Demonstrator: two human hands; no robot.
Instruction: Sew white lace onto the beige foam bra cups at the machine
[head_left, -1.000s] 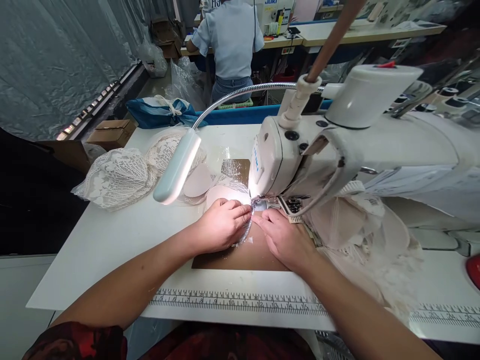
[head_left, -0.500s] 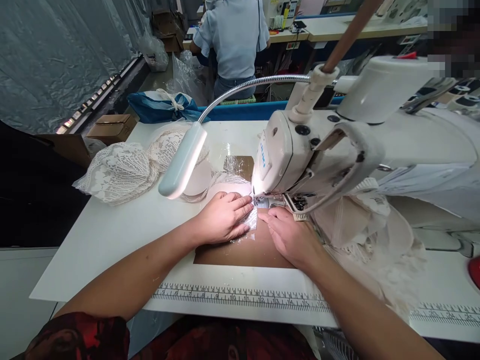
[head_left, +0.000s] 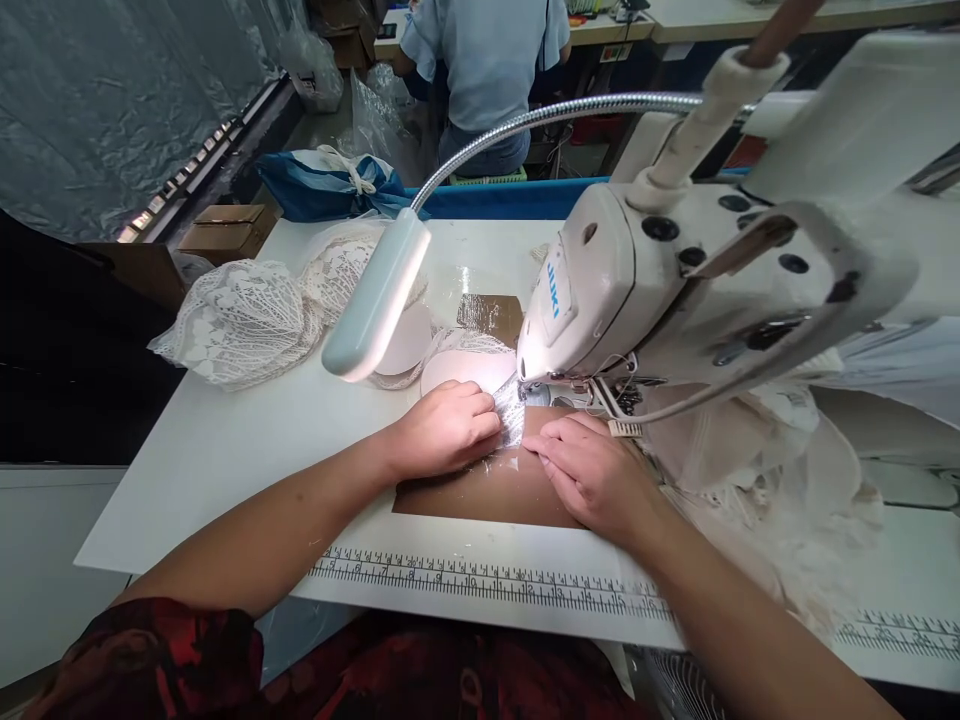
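Observation:
My left hand [head_left: 444, 430] lies on a piece of white lace fabric [head_left: 508, 412], fingers curled and pressing it down beside the needle of a white sewing machine [head_left: 600, 290]. My right hand [head_left: 592, 475] rests on the brown plate [head_left: 487, 490] just right of the lace, fingers bent together and touching its edge. Pale bra cups [head_left: 465, 368] attached to the lace lie beyond my left hand. The needle area is partly hidden by the machine head.
A gooseneck lamp [head_left: 375, 298] hangs over the table's left middle. A heap of white lace pieces [head_left: 247, 320] lies at the far left, more cream fabric [head_left: 757, 470] at the right. A printed ruler [head_left: 480, 580] runs along the front edge. Another person [head_left: 487, 60] sits at the bench beyond.
My head has leaned forward and closer to the machine. Both hands stay at the needle; the lace has fed slightly away from me under the foot.

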